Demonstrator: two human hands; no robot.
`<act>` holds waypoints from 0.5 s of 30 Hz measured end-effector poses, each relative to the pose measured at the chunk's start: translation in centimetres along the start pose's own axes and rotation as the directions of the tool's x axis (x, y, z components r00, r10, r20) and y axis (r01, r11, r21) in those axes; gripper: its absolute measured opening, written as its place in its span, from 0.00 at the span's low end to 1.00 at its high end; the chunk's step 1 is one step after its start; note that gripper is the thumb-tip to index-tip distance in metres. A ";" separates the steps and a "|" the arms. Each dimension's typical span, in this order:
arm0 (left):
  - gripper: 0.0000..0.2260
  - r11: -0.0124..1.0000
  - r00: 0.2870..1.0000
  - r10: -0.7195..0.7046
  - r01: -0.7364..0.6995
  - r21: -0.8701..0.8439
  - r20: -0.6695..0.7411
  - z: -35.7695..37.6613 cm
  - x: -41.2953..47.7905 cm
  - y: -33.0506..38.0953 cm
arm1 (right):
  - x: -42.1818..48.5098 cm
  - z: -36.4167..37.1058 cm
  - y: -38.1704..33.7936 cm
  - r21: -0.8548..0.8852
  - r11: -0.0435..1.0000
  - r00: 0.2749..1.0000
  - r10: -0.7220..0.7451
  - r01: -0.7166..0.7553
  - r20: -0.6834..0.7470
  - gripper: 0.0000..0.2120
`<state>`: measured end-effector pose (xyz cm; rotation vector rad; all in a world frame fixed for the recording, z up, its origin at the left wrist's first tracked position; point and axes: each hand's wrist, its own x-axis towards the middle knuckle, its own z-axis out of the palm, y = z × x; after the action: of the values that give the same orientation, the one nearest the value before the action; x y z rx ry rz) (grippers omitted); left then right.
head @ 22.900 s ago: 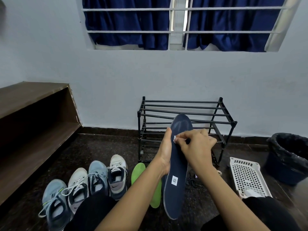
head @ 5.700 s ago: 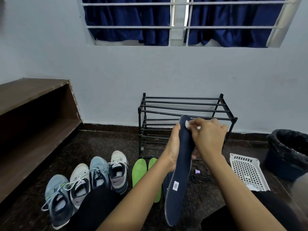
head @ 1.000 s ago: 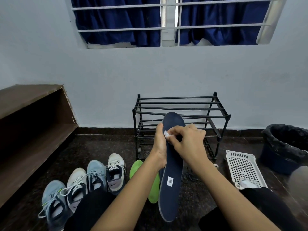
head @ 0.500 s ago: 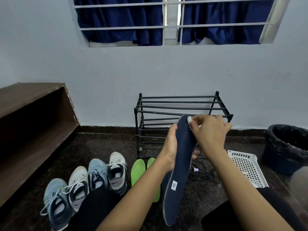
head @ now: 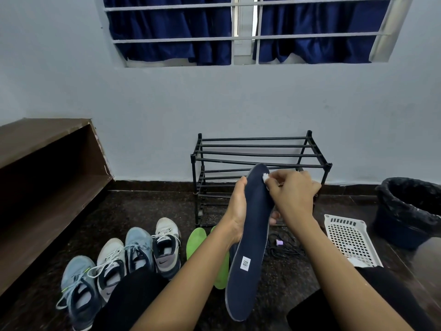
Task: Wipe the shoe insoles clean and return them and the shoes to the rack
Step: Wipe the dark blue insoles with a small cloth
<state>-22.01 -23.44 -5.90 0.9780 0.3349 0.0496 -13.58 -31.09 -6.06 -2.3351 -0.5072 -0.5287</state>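
Dark stone floor (head: 148,211) before a black rack (head: 253,145) at the wall. My left hand (head: 236,213) grips the navy insole (head: 253,235) at mid-length, between me and the rack, its long axis running from my lap up to the toe end. My right hand (head: 293,194), nearer that toe, pinches a white wipe (head: 265,177) against it. On the floor: four shoes (head: 133,247), two green insoles (head: 195,242).
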 end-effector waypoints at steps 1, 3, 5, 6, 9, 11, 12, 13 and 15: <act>0.29 1.000 1.000 -0.002 0.002 0.008 0.010 -0.1 0.0 0.0 | 0.0 0.0 0.0 0.034 0.999 1.000 -0.012 0.012 -0.016 0.09; 0.30 1.000 0.999 -0.007 0.007 0.024 0.031 -0.3 0.2 -0.1 | 0.2 0.0 0.0 0.083 0.996 0.998 -0.040 0.045 -0.058 0.09; 0.28 0.999 0.999 -0.009 0.007 0.046 0.036 -0.4 0.2 -0.1 | 0.1 -0.1 -0.1 0.133 0.987 0.994 -0.079 0.089 -0.074 0.08; 0.27 0.998 0.999 -0.012 0.010 0.058 0.040 -0.4 0.1 0.0 | 0.0 -0.1 -0.1 0.175 0.978 0.992 -0.102 0.113 -0.074 0.07; 0.25 0.997 1.000 -0.024 0.023 0.073 0.011 -0.4 -0.3 0.1 | -0.8 0.1 -0.6 0.293 0.933 0.978 -0.200 0.210 -0.065 0.04; 0.25 0.998 1.000 -0.014 0.016 0.063 -0.028 -0.8 -0.2 0.1 | -1.7 0.4 -1.1 0.316 0.915 0.967 -0.255 0.251 -0.030 0.05; 0.26 0.998 0.998 -0.006 0.009 0.057 -0.057 -1.1 0.0 0.1 | -2.0 0.6 -1.3 0.335 0.907 0.964 -0.268 0.254 -0.007 0.05; 0.27 0.999 0.996 0.006 -0.001 0.053 -0.093 -1.5 0.2 0.2 | -2.4 0.6 -1.6 0.357 0.900 0.962 -0.274 0.250 0.018 0.05; 0.28 0.999 0.988 0.032 -0.026 0.046 -0.153 -2.3 0.6 0.6 | -3.1 0.5 -2.0 0.388 0.889 0.956 -0.287 0.244 0.055 0.06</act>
<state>-22.03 -21.11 -6.72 1.0250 0.4651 0.1453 -17.00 -29.98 -6.90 -1.9409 -0.9087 -0.3849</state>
